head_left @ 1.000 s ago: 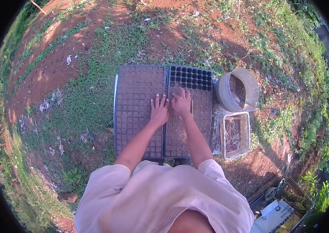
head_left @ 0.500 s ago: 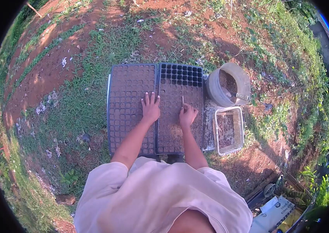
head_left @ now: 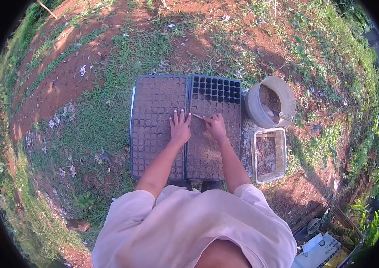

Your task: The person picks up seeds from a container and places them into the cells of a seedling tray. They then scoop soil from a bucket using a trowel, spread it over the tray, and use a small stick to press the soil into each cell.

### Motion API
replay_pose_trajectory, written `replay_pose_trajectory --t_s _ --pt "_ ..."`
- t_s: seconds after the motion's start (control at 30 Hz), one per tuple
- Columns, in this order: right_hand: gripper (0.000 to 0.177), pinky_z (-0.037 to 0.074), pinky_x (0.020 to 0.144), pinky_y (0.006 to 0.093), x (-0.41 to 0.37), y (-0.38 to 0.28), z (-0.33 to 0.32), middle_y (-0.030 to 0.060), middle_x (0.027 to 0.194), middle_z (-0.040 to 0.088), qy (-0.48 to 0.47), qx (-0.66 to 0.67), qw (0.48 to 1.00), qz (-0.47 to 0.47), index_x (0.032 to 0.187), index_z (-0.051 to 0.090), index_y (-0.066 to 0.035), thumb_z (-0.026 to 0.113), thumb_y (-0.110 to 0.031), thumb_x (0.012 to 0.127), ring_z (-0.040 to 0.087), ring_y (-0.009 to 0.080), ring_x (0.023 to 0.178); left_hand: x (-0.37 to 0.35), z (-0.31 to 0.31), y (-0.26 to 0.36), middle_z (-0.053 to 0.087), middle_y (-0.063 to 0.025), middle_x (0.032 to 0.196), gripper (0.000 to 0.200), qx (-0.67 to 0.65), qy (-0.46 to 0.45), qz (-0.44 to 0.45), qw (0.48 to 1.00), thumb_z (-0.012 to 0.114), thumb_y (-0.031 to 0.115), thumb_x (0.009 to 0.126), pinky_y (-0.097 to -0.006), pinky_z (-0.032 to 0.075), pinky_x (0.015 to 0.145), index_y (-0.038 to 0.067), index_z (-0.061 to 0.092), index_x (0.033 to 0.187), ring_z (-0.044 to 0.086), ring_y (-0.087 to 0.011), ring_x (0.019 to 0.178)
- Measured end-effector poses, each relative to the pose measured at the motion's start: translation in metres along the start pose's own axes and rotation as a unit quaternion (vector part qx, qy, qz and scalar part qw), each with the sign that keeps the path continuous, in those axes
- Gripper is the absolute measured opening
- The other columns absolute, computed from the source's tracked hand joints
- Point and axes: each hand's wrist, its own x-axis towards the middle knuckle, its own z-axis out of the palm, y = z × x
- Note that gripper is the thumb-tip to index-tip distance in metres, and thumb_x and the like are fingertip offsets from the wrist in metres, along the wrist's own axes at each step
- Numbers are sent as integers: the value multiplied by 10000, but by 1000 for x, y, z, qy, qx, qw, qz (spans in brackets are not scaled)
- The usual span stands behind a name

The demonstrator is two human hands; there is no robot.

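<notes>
Trays (head_left: 153,111) under hands: left hand (head_left: 180,128) flat, right hand (head_left: 217,127) pinching stick (head_left: 197,116); bucket (head_left: 255,106) beside.

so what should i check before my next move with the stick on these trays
1. Stick pinched firmly in the right hand: ok.
2. Left hand flat across the seam between the two trays: ok.
3. Right tray filled with soil all over: not ok, the far rows are empty.
4. Left tray filled with soil: ok, as far as it shows.
5. Soil in the bucket beside the right tray: ok.
6. Stick tip centred on a cell: cannot tell, too small.
</notes>
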Motion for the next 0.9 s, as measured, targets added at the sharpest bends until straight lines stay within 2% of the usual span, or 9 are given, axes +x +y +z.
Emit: replay_pose_trajectory --t_s 0.13,0.37,0.57,0.77,0.9 --pt "241 472 889 388 12 8 0 72 925 636 -29 -48 998 -40 991 741 -101 654 -64 769 538 286 972 1 3 -3 168 -148 1568 652 -9 12 2 1000 557 157 854 -593 154 1133 204 350 1470 84 -419 1442" --pt "251 467 897 384 21 8 -3 68 953 624 -11 -32 999 -38 1010 734 -103 645 -61 779 530 282 995 2 8 -5 191 -143 1565 610 -25 40 8 999 556 161 851 -598 153 1131 199 403 1441 87 -417 1442" --pt "249 465 890 385 21 5 -6 76 930 623 -12 -45 997 -65 1007 733 -98 638 -51 782 532 284 980 2 1 -2 201 -153 1558 587 -26 24 2 999 536 129 865 -600 167 1127 201 417 1435 84 -425 1441" --pt "253 464 886 397 26 4 4 93 908 631 5 -37 999 -15 1007 730 -99 629 -41 782 543 303 968 3 0 -3 224 -168 1546 582 -37 29 10 999 550 128 856 -599 161 1128 190 433 1423 75 -427 1442" --pt "240 466 874 403 9 -5 9 114 916 647 56 -26 996 61 1005 731 -105 617 -48 802 555 321 954 2 0 -2 238 -184 1534 571 -24 42 16 999 557 128 853 -596 159 1130 179 449 1412 73 -427 1441"
